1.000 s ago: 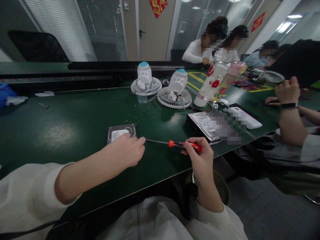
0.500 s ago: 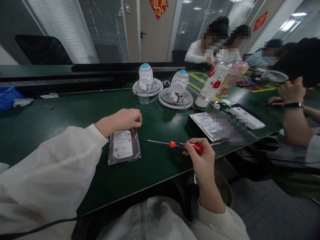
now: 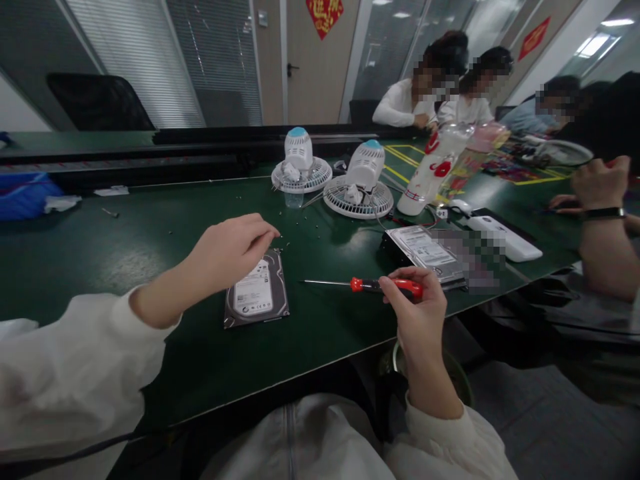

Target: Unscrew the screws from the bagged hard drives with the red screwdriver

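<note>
Pinching a red-handled screwdriver at 1 o'clock, the right hand is well apart from the left hand, which has shifted, open, over the corner of the label-up hard drive at 11 o'clock, contact unclear.

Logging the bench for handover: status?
Right hand gripping screwdriver. Left hand empty, just above hard drive. Loose screws scattered beyond it.
</note>
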The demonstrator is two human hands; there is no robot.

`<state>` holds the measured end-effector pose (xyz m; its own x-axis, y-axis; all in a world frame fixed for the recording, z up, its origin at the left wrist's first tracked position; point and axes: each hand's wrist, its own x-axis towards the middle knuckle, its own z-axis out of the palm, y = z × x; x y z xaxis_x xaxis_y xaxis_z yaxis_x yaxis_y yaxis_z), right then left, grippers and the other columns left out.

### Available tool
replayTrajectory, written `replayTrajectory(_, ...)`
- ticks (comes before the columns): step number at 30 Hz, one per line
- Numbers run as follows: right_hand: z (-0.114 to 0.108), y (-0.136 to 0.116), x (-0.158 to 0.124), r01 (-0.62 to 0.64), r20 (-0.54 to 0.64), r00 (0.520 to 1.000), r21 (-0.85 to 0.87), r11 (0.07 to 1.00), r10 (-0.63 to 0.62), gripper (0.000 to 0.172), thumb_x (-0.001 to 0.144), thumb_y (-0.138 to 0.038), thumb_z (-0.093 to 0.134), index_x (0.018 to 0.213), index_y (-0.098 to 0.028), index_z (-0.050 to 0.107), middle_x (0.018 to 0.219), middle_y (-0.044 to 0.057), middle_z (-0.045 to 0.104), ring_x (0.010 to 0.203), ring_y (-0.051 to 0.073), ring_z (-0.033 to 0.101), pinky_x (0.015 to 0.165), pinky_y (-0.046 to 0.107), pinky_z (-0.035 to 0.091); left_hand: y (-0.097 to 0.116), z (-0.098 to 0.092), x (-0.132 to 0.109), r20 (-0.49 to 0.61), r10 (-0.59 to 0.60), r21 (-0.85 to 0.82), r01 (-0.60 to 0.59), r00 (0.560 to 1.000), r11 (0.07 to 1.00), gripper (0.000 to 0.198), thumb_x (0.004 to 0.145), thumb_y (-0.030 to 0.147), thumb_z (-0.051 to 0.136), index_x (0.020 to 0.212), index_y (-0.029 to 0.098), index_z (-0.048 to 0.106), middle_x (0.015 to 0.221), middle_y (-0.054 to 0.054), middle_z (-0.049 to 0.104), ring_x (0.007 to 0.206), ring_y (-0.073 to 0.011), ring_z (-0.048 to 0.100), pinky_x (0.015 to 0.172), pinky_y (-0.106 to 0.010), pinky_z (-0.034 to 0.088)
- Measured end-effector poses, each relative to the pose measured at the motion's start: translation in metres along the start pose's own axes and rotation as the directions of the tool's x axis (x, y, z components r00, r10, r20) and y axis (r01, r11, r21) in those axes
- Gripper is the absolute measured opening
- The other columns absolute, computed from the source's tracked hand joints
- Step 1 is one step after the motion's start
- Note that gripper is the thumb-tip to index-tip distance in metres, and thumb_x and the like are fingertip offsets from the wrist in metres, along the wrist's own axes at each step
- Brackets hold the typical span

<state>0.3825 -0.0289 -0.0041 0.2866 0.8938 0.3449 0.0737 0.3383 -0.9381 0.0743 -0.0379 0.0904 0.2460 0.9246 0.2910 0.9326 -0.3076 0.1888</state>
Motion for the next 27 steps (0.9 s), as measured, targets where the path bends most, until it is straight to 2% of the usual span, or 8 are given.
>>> replayTrajectory(4, 0.011, -0.016, 0.019, 0.076, -0.027, 0.997, 0.119, 0.990, -0.073, 0.041, 0.068, -0.027, 0.088, 0.098, -0.020, 0.062, 0.093, -0.001, 0.071, 0.079, 0.010, 0.066, 0.076, 0.026, 0.056, 0.023, -0.016, -0.055, -0.018, 0.068, 0.132, -0.065, 0.998, 0.989, 0.045, 0.102, 0.041, 0.036, 0.109, 0.017, 0.074, 0.104, -0.011, 0.074, 0.090, -0.0276, 0.069, 0.074, -0.040, 0.055)
replayTrajectory(10, 0.031, -0.058, 0.052, 0.353, 0.009, 0.931, 0.234, 0.906, -0.365, 0.030, 0.081, -0.028, 0.079, 0.106, -0.023, 0.063, 0.094, 0.002, 0.072, 0.080, 0.013, 0.067, 0.072, 0.026, 0.054, 0.019, -0.003, -0.129, -0.059, -0.171, 0.058, 0.174, 0.984, 0.983, 0.042, 0.099, 0.055, 0.049, 0.114, 0.022, 0.069, 0.116, -0.010, 0.071, 0.095, -0.0287, 0.071, 0.071, -0.039, 0.058)
replayTrajectory(13, 0.051, -0.080, 0.058, 0.534, 0.138, 0.807, 0.244, 0.810, -0.574, 0.023, 0.096, -0.032, 0.064, 0.119, -0.030, 0.058, 0.105, 0.004, 0.068, 0.086, 0.014, 0.069, 0.068, 0.026, 0.053, 0.012, 0.009, -0.152, -0.057, -0.291, -0.099, 0.285, 0.955, 0.953, 0.044, 0.097, 0.059, 0.056, 0.122, 0.025, 0.067, 0.122, -0.007, 0.069, 0.098, -0.0265, 0.070, 0.072, -0.037, 0.059)
replayTrajectory(16, 0.080, -0.099, 0.055, 0.709, 0.107, 0.650, 0.270, 0.651, -0.752, 0.028, 0.101, -0.030, 0.056, 0.128, -0.037, 0.056, 0.139, 0.001, 0.047, 0.094, 0.012, 0.068, 0.081, 0.028, 0.057, 0.014, 0.020, -0.161, -0.046, -0.391, -0.206, 0.374, 0.919, 0.904, 0.039, 0.095, 0.055, 0.063, 0.123, 0.028, 0.068, 0.122, -0.005, 0.069, 0.100, -0.0253, 0.069, 0.077, -0.037, 0.060)
replayTrajectory(19, 0.109, -0.113, 0.047, 0.752, 0.317, 0.540, 0.236, 0.616, -0.780, 0.023, 0.104, -0.034, 0.046, 0.127, -0.037, 0.051, 0.133, -0.001, 0.051, 0.102, 0.014, 0.067, 0.093, 0.031, 0.057, 0.020, 0.031, -0.159, -0.056, -0.452, -0.285, 0.420, 0.890, 0.862, 0.031, 0.094, 0.048, 0.068, 0.117, 0.027, 0.070, 0.117, -0.004, 0.071, 0.099, -0.0241, 0.069, 0.085, -0.039, 0.059)
replayTrajectory(23, 0.145, -0.122, 0.035, 0.728, 0.498, 0.296, 0.435, 0.530, -0.815, 0.013, 0.104, -0.026, 0.046, 0.115, -0.026, 0.052, 0.117, 0.002, 0.060, 0.109, 0.014, 0.063, 0.100, 0.031, 0.055, 0.026, 0.045, -0.151, -0.154, -0.504, -0.385, 0.418, 0.850, 0.823, 0.022, 0.093, 0.039, 0.069, 0.109, 0.024, 0.073, 0.108, -0.004, 0.074, 0.097, -0.0231, 0.070, 0.089, -0.040, 0.058)
replayTrajectory(25, 0.161, -0.121, 0.029, 0.702, 0.491, 0.237, 0.510, 0.497, -0.838, 0.014, 0.102, -0.022, 0.049, 0.115, -0.022, 0.050, 0.118, 0.004, 0.062, 0.114, 0.013, 0.062, 0.104, 0.030, 0.053, 0.026, 0.049, -0.149, -0.198, -0.530, -0.428, 0.414, 0.824, 0.803, 0.021, 0.091, 0.038, 0.069, 0.105, 0.023, 0.074, 0.104, -0.004, 0.075, 0.094, -0.0228, 0.071, 0.087, -0.039, 0.059)
replayTrajectory(27, 0.174, -0.118, 0.025, 0.694, 0.483, 0.231, 0.527, 0.491, -0.845, 0.021, 0.097, -0.026, 0.057, 0.115, -0.022, 0.048, 0.117, 0.004, 0.063, 0.113, 0.015, 0.063, 0.103, 0.030, 0.054, 0.026, 0.052, -0.149, -0.217, -0.556, -0.463, 0.417, 0.802, 0.782, 0.020, 0.090, 0.038, 0.069, 0.102, 0.023, 0.075, 0.100, -0.004, 0.076, 0.089, -0.0224, 0.072, 0.082, -0.038, 0.060)
